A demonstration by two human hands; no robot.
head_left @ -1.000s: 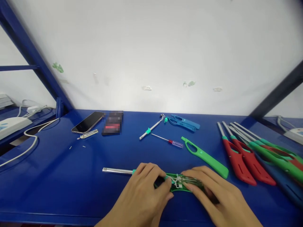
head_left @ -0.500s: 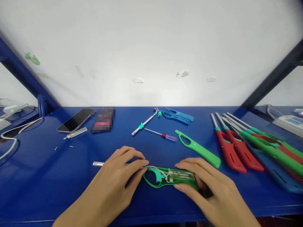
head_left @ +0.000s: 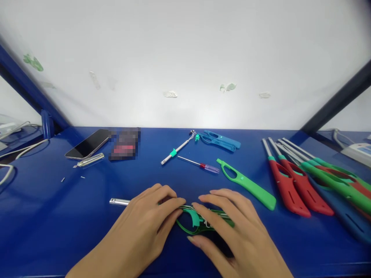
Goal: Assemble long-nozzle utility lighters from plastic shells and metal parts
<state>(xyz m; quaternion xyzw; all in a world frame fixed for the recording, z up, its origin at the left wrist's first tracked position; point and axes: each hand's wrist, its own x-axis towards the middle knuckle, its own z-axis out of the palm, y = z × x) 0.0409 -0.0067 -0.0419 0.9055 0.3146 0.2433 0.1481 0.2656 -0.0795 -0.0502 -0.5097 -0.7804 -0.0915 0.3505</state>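
Note:
An opened green gas lighter lies across the front of the table, its silver tube pointing left. Teal trigger and white wires show inside the half shell. My left hand covers the lighter's neck, with thumb and forefinger pinched at the wires along the upper edge. Over the handle is my right hand, fingers spread and forefinger tip near the wires. Its thumb sits apart, below the shell. Much of the handle is hidden under the right hand. Beyond it lies the loose green shell half.
A screwdriver, a loose lighter tube with wires and blue shell parts lie behind my hands. Several whole lighters are grouped at right. At left are a phone, a clear fuel tank and a blurred dark item.
My right hand has let go of the handle's end and moved left over the lighter's middle. The left hand keeps its pinch. The view has shifted slightly.

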